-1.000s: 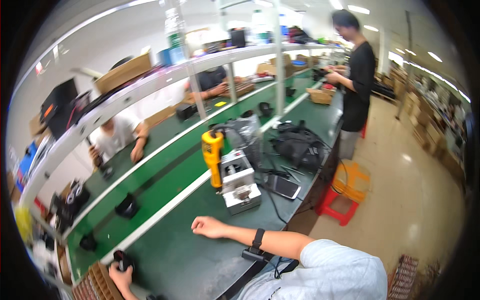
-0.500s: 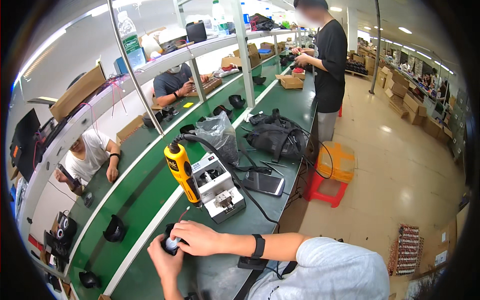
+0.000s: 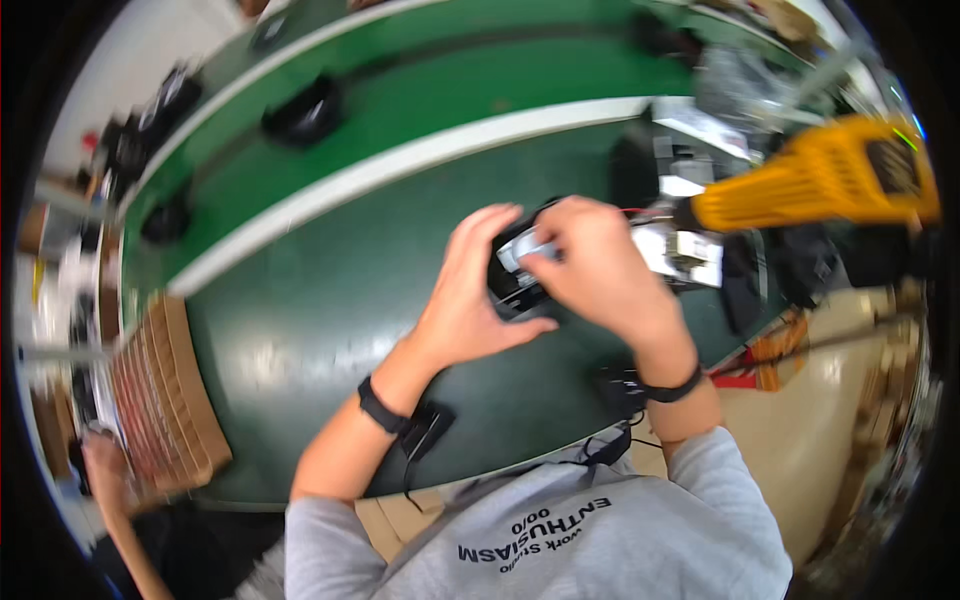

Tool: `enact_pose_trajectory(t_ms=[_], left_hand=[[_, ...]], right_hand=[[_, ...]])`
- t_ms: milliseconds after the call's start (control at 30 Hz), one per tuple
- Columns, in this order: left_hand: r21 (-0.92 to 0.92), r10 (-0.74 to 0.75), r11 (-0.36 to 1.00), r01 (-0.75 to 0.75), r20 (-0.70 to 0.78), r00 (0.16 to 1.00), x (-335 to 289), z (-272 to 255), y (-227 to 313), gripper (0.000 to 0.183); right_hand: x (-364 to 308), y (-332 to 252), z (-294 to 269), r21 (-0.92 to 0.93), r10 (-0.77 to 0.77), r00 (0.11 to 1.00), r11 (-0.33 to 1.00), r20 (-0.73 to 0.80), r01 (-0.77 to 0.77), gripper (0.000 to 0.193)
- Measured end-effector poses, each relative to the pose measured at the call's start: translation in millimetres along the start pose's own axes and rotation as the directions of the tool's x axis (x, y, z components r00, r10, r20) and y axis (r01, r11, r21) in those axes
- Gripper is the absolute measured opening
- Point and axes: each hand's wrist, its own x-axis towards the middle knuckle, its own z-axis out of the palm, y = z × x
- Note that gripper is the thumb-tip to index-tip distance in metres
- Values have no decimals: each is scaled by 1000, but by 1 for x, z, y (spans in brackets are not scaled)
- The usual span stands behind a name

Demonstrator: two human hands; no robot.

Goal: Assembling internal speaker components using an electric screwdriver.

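My left hand [image 3: 462,295] is curved around a small black plastic housing [image 3: 510,298] held above the green bench, its thumb stretched along the near side. Inside the housing sits a silver-grey part [image 3: 520,250], whose exact kind is blurred. My right hand [image 3: 598,262] reaches over from the right, fingers closed in a pinch on this part. A thin red wire [image 3: 640,211] shows just beyond the right hand's knuckles. To the right hangs a yellow electric screwdriver [image 3: 800,185], its tip over a grey-white screw feeder [image 3: 688,255]; neither hand touches them.
Behind a white rail [image 3: 400,165] runs a green conveyor [image 3: 430,85] carrying black shells [image 3: 305,112]. At left stands a cardboard tray [image 3: 195,380] of reddish pieces, with another person's hand [image 3: 106,468] beside it. A black corded box [image 3: 427,428] lies near the bench edge.
The view has swung down and left, bringing the bench and both forearms into the middle. Both hands stay at the black housing, the right still at the silver-grey part.
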Motion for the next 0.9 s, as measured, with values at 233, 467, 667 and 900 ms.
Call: enact_pose_trajectory(t_ms=[233, 467, 667, 900], left_hand=[[-129, -121, 984, 120, 0, 993, -18, -2, -34, 105], [-161, -98, 982, 97, 6, 995, -17, 3, -33, 102], [-185, -58, 982, 44, -73, 996, -15, 7, -35, 95], [-179, -31, 984, 13, -94, 995, -18, 6, -41, 87]], right_hand=[[7, -5, 17, 169, 226, 965, 954, 132, -246, 31], [-1, -11, 19, 68, 291, 955, 953, 53, -294, 31], [-3, -9, 23, 38, 213, 977, 976, -9, -213, 32], [1, -9, 29, 30, 183, 983, 983, 11, -183, 31]])
